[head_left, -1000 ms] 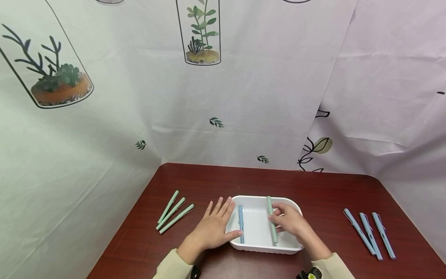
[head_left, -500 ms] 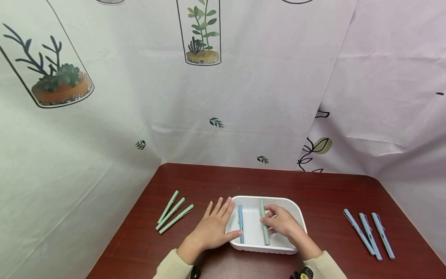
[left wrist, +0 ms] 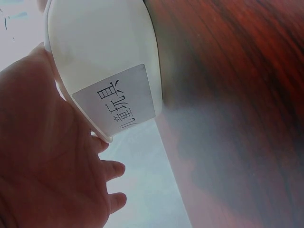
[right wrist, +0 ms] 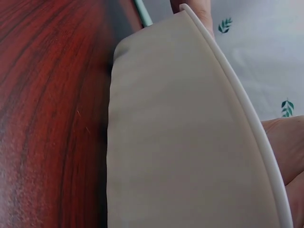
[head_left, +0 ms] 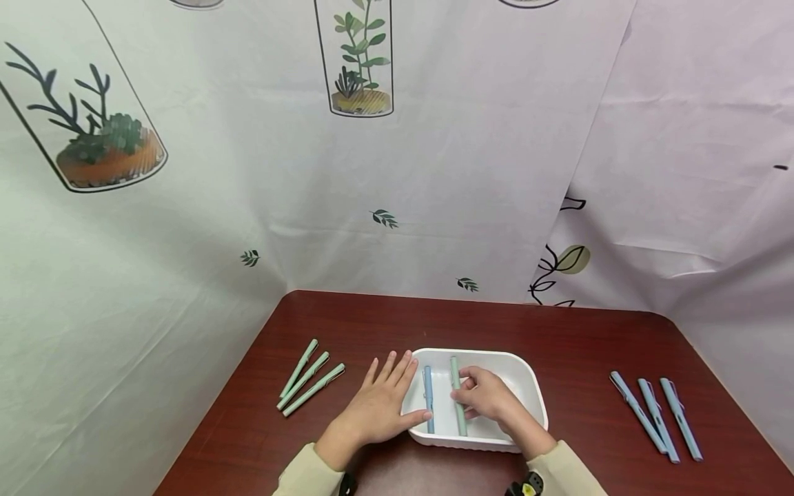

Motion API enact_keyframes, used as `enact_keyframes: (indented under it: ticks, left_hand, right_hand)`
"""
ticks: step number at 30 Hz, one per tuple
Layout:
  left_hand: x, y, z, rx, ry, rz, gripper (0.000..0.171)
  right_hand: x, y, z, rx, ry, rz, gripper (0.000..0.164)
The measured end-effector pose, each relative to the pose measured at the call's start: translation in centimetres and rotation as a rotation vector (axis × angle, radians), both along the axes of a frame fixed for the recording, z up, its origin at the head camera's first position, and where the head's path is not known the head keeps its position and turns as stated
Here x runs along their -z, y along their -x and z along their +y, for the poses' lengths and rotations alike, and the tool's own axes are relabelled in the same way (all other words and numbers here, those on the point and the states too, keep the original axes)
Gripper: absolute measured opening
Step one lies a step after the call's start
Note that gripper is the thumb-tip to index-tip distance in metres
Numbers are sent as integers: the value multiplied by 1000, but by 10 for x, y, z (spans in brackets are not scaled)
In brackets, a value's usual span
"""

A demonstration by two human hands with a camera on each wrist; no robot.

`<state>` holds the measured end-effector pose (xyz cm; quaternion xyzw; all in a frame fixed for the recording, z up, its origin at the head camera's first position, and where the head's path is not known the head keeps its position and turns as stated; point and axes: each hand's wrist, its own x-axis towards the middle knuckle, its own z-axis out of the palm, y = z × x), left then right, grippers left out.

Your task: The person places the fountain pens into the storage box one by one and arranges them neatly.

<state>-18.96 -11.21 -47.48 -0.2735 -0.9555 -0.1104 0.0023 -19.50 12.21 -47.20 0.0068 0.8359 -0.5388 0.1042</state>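
Green pen (head_left: 462,417) moved L w/in white tray (head_left: 521,396), now nearer blue pen (head_left: 429,386).
My R hand (head_left: 486,396) has it pinched, thumb vs. fingers; can't tell if it's fully on tray floor. Gap to blue one narrower than a sec ago, the two approx. parallel, apart; I'd judge placing midway, pen not yet let go. L hand (head_left: 380,406): fingers spread, at tray's L edge, same spot as before. On table (head_left: 372,324): 3 green pens (head_left: 304,381) L, 3 blue pens (head_left: 659,420) R.

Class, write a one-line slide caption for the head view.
Left hand on a white tray, right hand pinching a green pen inside it.
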Motion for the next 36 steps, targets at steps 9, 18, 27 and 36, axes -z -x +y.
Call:
enact_keyframes:
  ticks: [9,18,27,36]
  left_hand:
    - [1,0,0,0,9,5,94]
    - [3,1,1,-9,10,0,94]
    - [1,1,1,-4,18,5,95]
    - [2,2,0,2,24,0,95]
  right_hand:
    - [3,2,-6,-20,-36,-14,45]
    - [5,6,-12,-64,-116,-21,45]
    - [5,8,-15,-85,-163,-36,44]
    - [11,7,-19,-108,-197,-13,42]
